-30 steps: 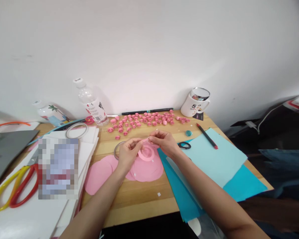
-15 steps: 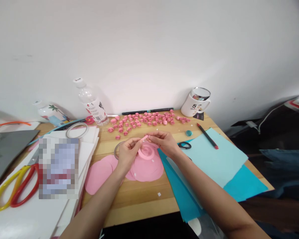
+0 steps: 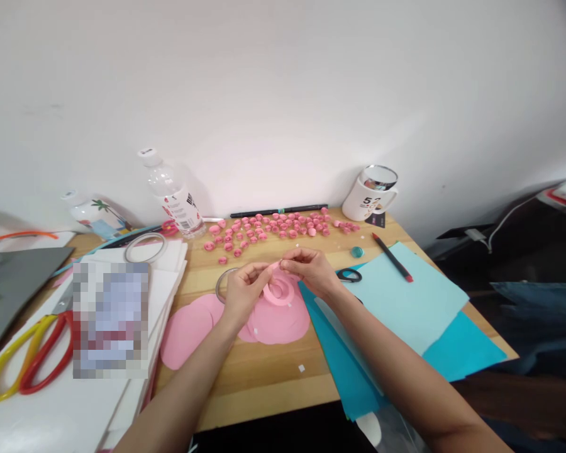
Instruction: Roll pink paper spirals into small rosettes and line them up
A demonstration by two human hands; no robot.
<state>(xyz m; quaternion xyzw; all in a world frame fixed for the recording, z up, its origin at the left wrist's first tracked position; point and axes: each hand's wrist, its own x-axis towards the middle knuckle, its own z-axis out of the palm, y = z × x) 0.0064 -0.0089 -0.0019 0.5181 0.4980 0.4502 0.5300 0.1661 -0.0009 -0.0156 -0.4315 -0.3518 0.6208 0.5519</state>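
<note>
Between my two hands hangs a pink paper spiral [image 3: 279,297], a strip cut in a curl. My left hand [image 3: 248,286] pinches its upper end between thumb and fingers. From the other side, my right hand [image 3: 310,269] pinches the same end close by; the fingertips nearly meet. Under the hands lie pink paper circles [image 3: 188,333], partly overlapping. A roll of tape [image 3: 220,286] rests beside my left hand, half hidden by it. Behind the hands, many small rolled pink paper roses [image 3: 264,229] are spread along the back of the table.
At right, a red-tipped dark pen [image 3: 392,257] lies on blue paper sheets [image 3: 405,302], near black-handled scissors [image 3: 349,275]. A mug [image 3: 370,194] and a bottle [image 3: 174,195] stand by the wall. Red-and-yellow scissors [image 3: 33,355] lie on white sheets [image 3: 66,415] at left.
The pink strip's end has turned between my fingertips, and its loop hangs slightly lower and further right. Both hands stay in nearly the same place.
</note>
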